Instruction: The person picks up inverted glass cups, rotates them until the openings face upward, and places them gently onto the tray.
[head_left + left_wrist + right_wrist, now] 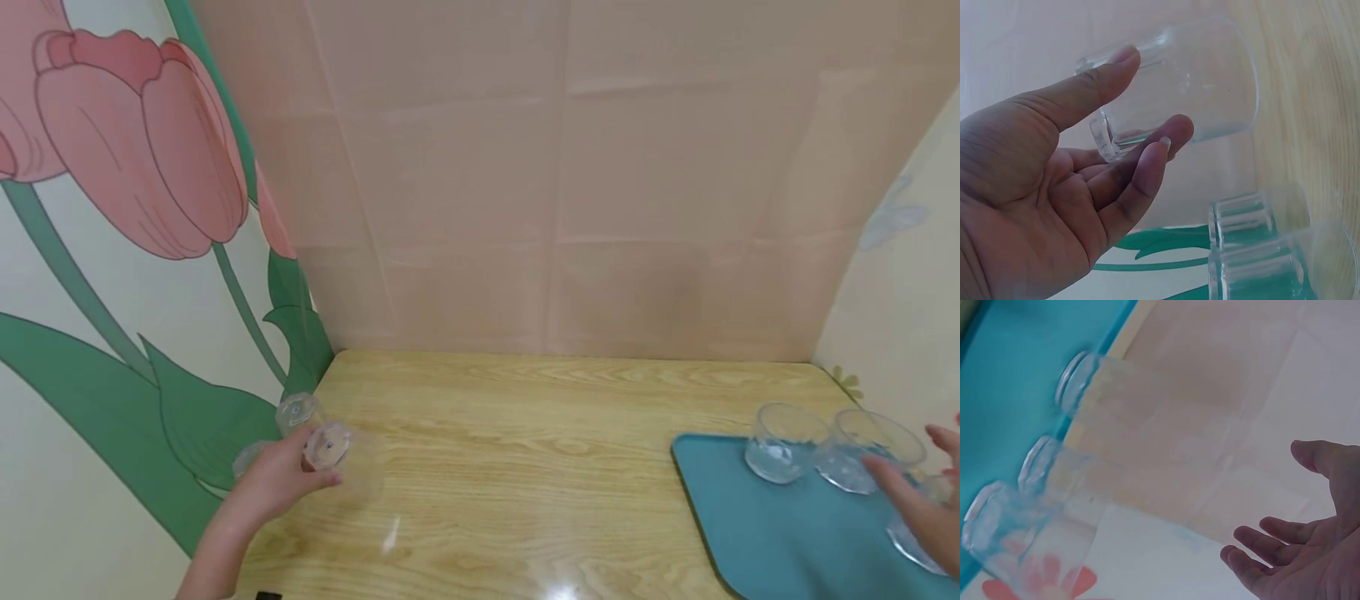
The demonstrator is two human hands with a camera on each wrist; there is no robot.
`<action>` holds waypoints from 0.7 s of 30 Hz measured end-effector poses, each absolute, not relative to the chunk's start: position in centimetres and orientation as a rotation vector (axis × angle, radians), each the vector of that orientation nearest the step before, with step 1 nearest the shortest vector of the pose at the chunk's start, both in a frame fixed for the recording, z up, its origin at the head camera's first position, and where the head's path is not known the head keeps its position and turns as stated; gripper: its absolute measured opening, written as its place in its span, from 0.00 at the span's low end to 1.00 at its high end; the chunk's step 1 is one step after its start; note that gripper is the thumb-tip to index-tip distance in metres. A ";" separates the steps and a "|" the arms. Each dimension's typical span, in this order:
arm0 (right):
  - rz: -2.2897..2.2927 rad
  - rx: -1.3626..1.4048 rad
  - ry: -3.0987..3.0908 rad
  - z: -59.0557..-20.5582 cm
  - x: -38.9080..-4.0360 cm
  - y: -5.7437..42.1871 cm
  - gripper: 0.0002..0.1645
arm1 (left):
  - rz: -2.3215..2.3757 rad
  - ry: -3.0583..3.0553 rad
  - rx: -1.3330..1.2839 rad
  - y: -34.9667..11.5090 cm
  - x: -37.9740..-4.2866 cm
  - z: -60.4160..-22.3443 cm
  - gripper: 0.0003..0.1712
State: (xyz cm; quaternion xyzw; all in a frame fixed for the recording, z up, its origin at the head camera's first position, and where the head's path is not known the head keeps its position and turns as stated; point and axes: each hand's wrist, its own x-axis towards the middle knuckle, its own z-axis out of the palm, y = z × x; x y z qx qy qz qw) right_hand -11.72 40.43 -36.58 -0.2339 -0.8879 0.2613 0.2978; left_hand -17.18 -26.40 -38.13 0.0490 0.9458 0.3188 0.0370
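At the table's left side my left hand (273, 483) grips a clear glass (1210, 81) between thumb and fingers. That glass is upside down, thick base up, rim towards the wood; whether the rim touches the table I cannot tell. Two more upturned glasses stand close by, one behind (297, 408) the hand and another (250, 458) partly hidden by it. On the far right my right hand (926, 508), fingers spread and holding nothing, is above the teal tray (787, 533). Three clear glasses stand upright there: one (783, 442), its neighbour (855, 462), and a third (903, 537) partly behind the hand.
The wood-grain table (525, 475) spans between the two groups of glasses. A tulip-painted wall (135, 317) borders it on the left, a beige cloth (555, 183) hangs at the back, and a pale wall (900, 275) rises on the right.
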 end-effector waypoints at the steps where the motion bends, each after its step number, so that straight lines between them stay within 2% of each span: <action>1: 0.643 -0.627 -2.429 -36.3 -11.6 40.1 0.42 | 0.993 2.902 0.145 -26.3 -17.1 -38.1 0.50; 3: 0.578 -0.599 -2.523 -36.0 -11.5 39.8 0.48 | 1.010 2.905 0.134 -25.9 -17.1 -37.9 0.50; 8: 0.484 -0.449 -2.646 -35.5 -11.5 39.0 0.55 | 1.104 2.902 0.148 -25.1 -16.9 -37.6 0.43; 12: 0.478 -0.280 -2.666 -35.2 -11.9 38.5 0.54 | 1.160 2.930 0.195 -24.4 -16.8 -37.6 0.40; 21: 0.482 -0.209 -2.789 -35.3 -12.5 36.3 0.56 | 1.308 2.925 0.253 -22.7 -17.1 -37.6 0.39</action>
